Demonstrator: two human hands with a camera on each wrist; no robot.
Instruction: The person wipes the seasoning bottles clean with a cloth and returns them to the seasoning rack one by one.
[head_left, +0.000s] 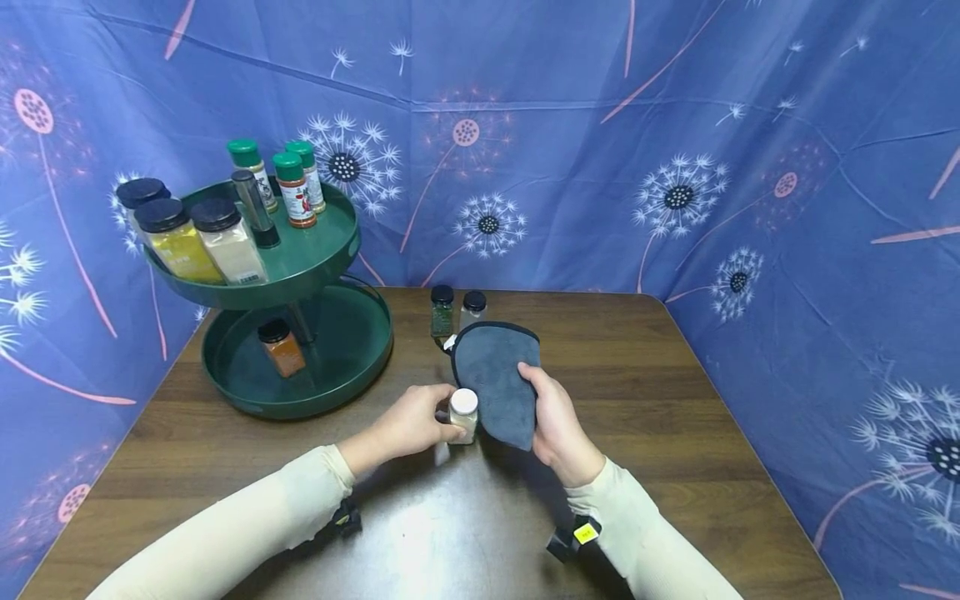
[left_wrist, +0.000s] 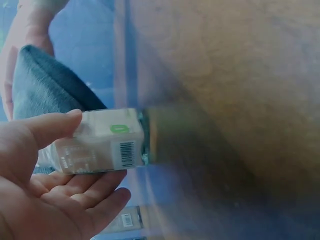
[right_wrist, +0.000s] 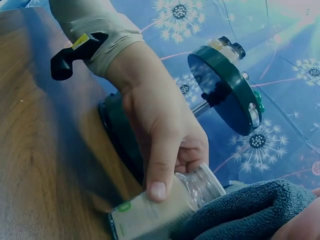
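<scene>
My left hand [head_left: 412,421] grips a small clear spice jar [head_left: 463,417] with a white top and pale contents, thumb on one side and fingers on the other. In the left wrist view a barcode and a green mark show on the jar [left_wrist: 107,140]. My right hand [head_left: 561,425] holds a folded grey-blue cloth [head_left: 495,383] with black edging, its thumb lying on top. The cloth is right beside the jar, and in the right wrist view its fuzzy fold [right_wrist: 250,210] overlaps the jar's side [right_wrist: 155,215].
Behind the cloth stand two black-capped jars, one green [head_left: 442,310] and one partly hidden [head_left: 473,308]. A green two-tier turntable [head_left: 360,350] is at left, with several jars on top and an orange spice jar [head_left: 282,347] below. Blue patterned fabric [head_left: 555,100] borders the wooden table [head_left: 645,517].
</scene>
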